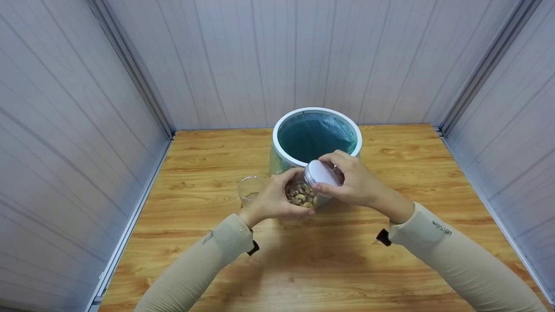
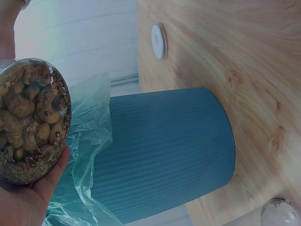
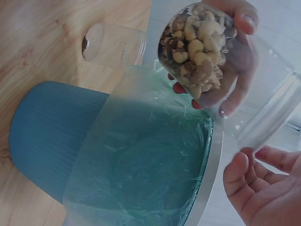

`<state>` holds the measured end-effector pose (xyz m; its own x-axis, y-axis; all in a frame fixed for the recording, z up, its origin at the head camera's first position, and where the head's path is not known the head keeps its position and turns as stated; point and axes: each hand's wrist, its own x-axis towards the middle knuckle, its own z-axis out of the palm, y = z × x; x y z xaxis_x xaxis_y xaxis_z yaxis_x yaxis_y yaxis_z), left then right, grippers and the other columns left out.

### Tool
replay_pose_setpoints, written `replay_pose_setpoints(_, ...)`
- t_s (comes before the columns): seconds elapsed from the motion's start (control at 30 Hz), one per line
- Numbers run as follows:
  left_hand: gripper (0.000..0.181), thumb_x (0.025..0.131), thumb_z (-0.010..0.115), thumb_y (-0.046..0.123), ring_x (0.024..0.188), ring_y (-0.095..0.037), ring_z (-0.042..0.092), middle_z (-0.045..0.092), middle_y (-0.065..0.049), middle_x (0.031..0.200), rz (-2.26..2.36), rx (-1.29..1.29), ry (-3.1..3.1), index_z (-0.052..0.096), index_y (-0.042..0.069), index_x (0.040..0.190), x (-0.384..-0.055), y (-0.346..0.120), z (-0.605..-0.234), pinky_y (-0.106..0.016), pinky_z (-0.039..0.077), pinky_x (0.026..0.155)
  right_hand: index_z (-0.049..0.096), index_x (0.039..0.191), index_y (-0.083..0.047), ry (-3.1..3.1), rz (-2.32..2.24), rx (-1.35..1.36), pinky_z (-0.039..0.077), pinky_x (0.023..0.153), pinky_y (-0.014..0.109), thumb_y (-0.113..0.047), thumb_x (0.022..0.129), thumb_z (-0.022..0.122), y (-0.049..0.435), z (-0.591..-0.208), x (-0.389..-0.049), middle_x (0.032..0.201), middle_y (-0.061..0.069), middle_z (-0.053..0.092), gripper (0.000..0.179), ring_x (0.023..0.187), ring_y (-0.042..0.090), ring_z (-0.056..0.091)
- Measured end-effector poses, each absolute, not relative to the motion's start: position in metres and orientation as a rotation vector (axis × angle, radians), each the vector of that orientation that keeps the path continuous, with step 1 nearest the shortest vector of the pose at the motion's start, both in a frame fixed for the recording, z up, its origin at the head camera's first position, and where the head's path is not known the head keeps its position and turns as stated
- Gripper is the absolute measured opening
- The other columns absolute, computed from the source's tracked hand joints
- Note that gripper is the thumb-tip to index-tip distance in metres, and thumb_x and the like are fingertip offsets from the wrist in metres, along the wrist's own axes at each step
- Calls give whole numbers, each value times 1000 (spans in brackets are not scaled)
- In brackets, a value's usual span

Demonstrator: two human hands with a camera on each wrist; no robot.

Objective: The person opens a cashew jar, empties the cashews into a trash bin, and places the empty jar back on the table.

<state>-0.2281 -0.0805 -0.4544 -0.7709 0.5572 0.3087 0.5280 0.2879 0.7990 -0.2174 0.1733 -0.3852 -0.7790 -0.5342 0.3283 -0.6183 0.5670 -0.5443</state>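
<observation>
In the head view, my left hand (image 1: 277, 197) grips the body of a clear jar (image 1: 289, 190), its thumb and fingers wrapped round the sides. Cashew nuts (image 1: 301, 196) lie in the jar's lower part, and the right wrist view shows the nuts (image 3: 200, 52) through its wall. The jar is tilted in front of the bin, its white lid (image 1: 321, 173) facing up and to the right. Fingers and thumb of my right hand (image 1: 353, 180) pinch the lid at its edge. From the left wrist, the nuts (image 2: 30, 110) show through the jar's round bottom.
A blue bin (image 2: 164, 150) with a white rim (image 1: 277, 130) and a green plastic liner (image 1: 342, 130) stands behind the hands. Left of it is a second clear jar (image 1: 248, 188), uncapped. A white lid (image 2: 159, 42) rests on the wooden table (image 1: 208, 160). Panel walls enclose the table.
</observation>
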Motion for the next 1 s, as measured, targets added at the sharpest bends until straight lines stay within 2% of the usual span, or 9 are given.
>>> replay_pose_setpoints(0.13,93,75,100,38,125,-16,67,68,-1,145,1520,1037,2494,56,16,153,-227,-82,-455,-37,59,109,65,138,-5,-2687,1017,1048,53,70,28,-40,91,83,176,-381,-217,115,10,67,62,92,18,57)
replay_pose_setpoints(0.23,94,74,101,38,124,-16,68,69,-2,143,1510,1040,2495,57,15,153,-227,-83,-456,-38,60,107,64,141,-5,-2693,1028,1115,56,72,31,-36,91,86,179,-379,-218,119,10,67,63,94,18,57)
replay_pose_setpoints(0.5,93,74,101,38,124,-16,67,69,-3,143,1470,1058,2487,57,12,152,-227,-84,-457,-39,59,108,60,149,-8,-2699,1035,1301,63,84,35,-33,89,90,187,-375,-221,138,12,63,71,111,22,60)
replay_pose_setpoints(0.7,92,76,100,38,127,-17,66,67,-2,145,1454,1047,2461,55,14,153,-227,-84,-457,-41,57,112,57,153,-6,-2685,1049,1423,64,95,44,-30,88,92,193,-373,-225,146,12,58,77,123,25,59)
replay_pose_setpoints(1.0,95,76,100,40,129,-17,65,66,-1,148,1436,1042,2454,54,15,155,-227,-83,-460,-41,55,114,52,157,-9,-2704,993,1532,56,108,59,-19,87,91,197,-370,-223,156,18,49,80,136,37,53)
